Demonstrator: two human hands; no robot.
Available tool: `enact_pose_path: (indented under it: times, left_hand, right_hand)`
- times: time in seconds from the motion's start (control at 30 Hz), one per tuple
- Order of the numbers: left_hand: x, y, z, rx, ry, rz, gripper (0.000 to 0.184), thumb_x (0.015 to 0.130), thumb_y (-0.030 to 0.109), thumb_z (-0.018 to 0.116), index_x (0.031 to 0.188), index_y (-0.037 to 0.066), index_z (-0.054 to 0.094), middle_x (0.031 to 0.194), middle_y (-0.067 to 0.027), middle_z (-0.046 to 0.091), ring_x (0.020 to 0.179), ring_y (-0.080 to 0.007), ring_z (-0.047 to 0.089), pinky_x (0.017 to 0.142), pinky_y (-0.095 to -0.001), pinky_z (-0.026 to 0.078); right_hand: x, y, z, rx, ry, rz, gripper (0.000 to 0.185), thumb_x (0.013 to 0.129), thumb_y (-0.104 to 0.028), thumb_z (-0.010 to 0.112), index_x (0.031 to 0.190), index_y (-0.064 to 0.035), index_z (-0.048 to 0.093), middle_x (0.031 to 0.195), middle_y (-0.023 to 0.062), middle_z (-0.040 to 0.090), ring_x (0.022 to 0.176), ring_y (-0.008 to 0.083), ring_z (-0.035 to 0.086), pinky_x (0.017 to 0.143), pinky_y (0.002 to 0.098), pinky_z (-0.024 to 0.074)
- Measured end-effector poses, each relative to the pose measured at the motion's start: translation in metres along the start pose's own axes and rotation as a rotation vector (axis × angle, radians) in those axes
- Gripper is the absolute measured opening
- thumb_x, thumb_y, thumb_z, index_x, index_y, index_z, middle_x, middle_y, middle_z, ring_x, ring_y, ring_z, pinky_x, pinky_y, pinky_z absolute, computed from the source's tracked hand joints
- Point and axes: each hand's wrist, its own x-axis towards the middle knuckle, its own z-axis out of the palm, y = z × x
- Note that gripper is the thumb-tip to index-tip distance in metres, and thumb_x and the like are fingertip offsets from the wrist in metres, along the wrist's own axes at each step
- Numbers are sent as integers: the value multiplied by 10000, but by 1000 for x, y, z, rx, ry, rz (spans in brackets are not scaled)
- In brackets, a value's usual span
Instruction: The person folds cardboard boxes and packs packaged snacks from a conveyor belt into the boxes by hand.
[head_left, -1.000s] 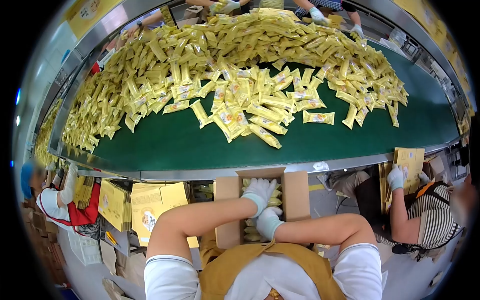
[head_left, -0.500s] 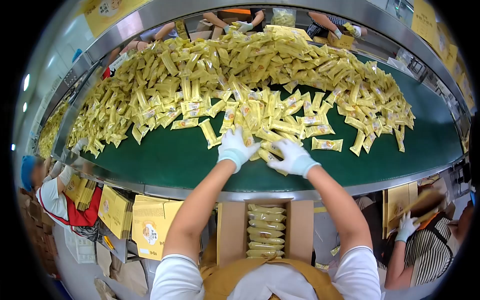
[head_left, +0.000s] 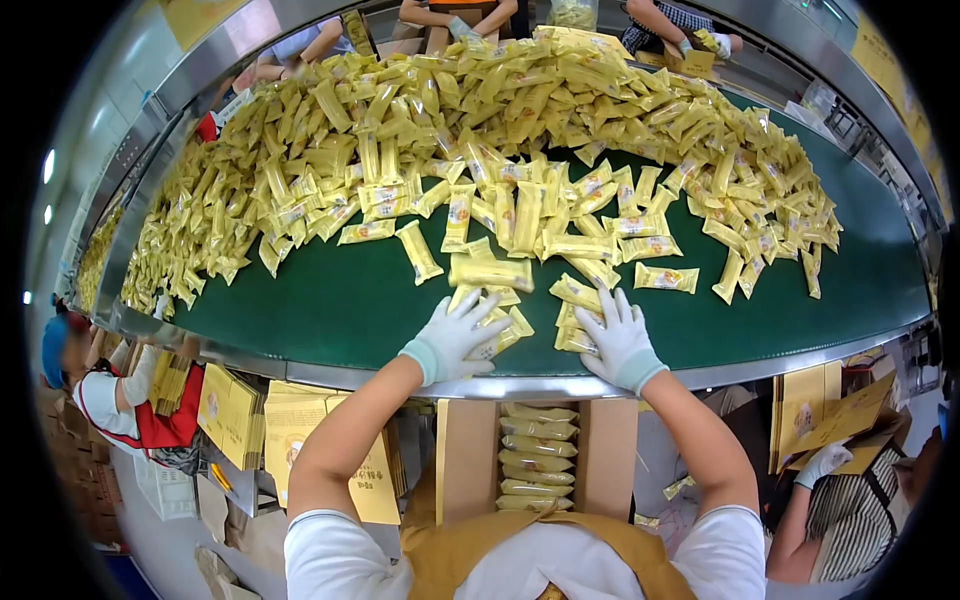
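A large heap of yellow packets (head_left: 480, 110) covers the back of the green belt (head_left: 330, 310). Near the belt's front edge, my left hand (head_left: 458, 335) lies with spread fingers on a few packets (head_left: 508, 328). My right hand (head_left: 620, 338), also gloved in white and spread, touches the right side of another small group of packets (head_left: 577, 318). A gap of bare belt separates the two groups. Below the belt edge stands an open carton (head_left: 465, 465) with a row of packets (head_left: 538, 447) inside and its side flaps folded out.
Flattened yellow boxes (head_left: 300, 430) stand left of the carton. A co-worker in a red apron (head_left: 165, 410) is at the far left; another in a striped top (head_left: 850, 510) handles boxes (head_left: 835, 410) at the right. More workers' hands show across the belt. A metal edge (head_left: 560, 385) borders the belt.
Both hands have come from inside the carton onto the belt, then drawn back towards its front edge. Packets near them have moved closer to that edge, in two groups.
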Motion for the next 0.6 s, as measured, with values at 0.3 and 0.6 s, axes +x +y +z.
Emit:
enact_pose_path:
  times: [0.3,0.6]
  left_hand:
    - [-25,23,24,-382,350,-330,660,874,232,697,1460,62,447,1236,-146,620,1144,-336,574,1004,-437,417]
    - [17,50,-1,-210,-93,-378,596,844,306,741,1327,28,529,1183,-198,579,1126,-362,568,963,-418,480]
  right_hand:
    - [-51,1,12,66,274,-125,485,751,-239,767,1216,-177,645,1391,173,528,1309,401,465,1066,539,390]
    - [-10,7,-24,343,186,11,430,757,-171,793,1139,-78,619,1036,119,639,1035,341,593,927,438,467]
